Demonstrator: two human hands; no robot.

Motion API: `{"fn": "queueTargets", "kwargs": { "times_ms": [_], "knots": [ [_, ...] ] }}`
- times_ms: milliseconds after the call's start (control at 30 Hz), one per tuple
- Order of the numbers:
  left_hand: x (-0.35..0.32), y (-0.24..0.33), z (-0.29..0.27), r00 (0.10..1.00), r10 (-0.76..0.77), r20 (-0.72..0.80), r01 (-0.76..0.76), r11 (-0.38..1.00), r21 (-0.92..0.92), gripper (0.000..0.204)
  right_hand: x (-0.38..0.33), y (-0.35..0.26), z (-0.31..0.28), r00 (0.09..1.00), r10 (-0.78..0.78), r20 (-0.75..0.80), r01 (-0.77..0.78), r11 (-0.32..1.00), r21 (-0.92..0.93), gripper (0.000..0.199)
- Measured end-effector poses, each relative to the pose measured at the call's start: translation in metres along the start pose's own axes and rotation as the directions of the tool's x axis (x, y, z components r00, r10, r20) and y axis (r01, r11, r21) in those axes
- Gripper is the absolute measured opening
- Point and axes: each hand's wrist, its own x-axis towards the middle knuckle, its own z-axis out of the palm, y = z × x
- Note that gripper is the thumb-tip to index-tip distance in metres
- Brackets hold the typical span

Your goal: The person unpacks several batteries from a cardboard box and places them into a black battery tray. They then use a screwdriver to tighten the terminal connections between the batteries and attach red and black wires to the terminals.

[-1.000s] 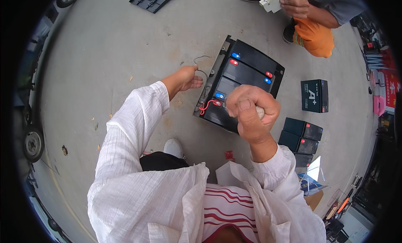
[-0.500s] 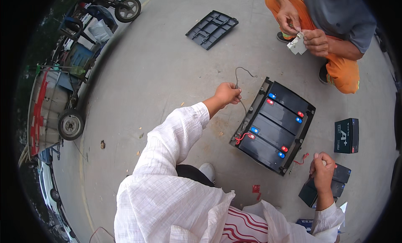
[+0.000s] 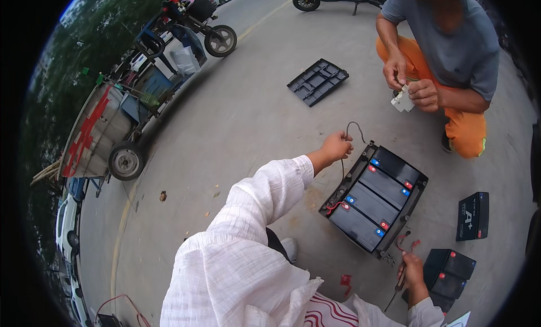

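A thin dark wire point(image 3: 343, 168) is pinched in my left hand point(image 3: 337, 146), just beyond the left edge of a black battery case point(image 3: 322, 210). The wire's free end curls up over the hand, and its lower part runs down to the case. Several black batteries point(image 3: 360, 204) with red and blue terminals sit side by side in the case. A short red wire point(image 3: 338, 204) is at one terminal on the left. My right hand point(image 3: 413, 273) is closed around a screwdriver point(image 3: 400, 283), its shaft pointing down and left, beside a loose red wire piece point(image 3: 414, 245).
Loose batteries point(image 3: 451, 270) lie right of my right hand; another battery point(image 3: 473, 217) stands farther right. A black ribbed cover point(image 3: 318, 82) lies beyond the case. A crouching person point(image 3: 451, 51) holds a pale flat part point(image 3: 402, 100). A cargo tricycle point(image 3: 90, 135) stands at left.
The view has tilted up, shifting the scene down and right. My right hand has moved left from above the loose batteries, and the screwdriver now shows. My left hand still holds the wire.
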Motion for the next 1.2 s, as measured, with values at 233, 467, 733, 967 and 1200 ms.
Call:
{"fn": "queueTargets", "kwargs": {
  "times_ms": [233, 467, 733, 967, 1200],
  "knots": [
    [-0.005, 0.072, -0.010, 0.971, 0.144, 0.190, -0.172, 0.974, 0.145, 0.027, -0.001, 0.002, -0.008, 1.000, 0.001, -0.028, 0.000, 1.000, 0.025, 0.031],
    [-0.029, 0.105, -0.030, 0.922, 0.138, 0.362, -0.280, 0.884, 0.375, 0.019, 0.016, 0.022, -0.011, 0.986, 0.165, 0.022, -0.165, 0.986, -0.008, 0.041],
    [-0.045, 0.101, -0.044, 0.719, 0.444, 0.535, -0.695, 0.426, 0.580, 0.017, 0.032, 0.028, -0.010, 0.972, 0.236, -0.006, -0.236, 0.972, -0.024, 0.038],
    [-0.047, 0.087, -0.017, 0.887, 0.446, 0.117, -0.450, 0.893, 0.005, 0.027, 0.034, 0.029, -0.005, 0.975, 0.221, 0.004, -0.221, 0.975, -0.039, 0.035],
    [-0.046, 0.102, 0.002, 0.912, 0.392, 0.123, -0.380, 0.918, -0.112, 0.028, 0.037, 0.038, -0.003, 0.973, 0.230, 0.029, -0.229, 0.973, -0.028, 0.035]
  ]
}}
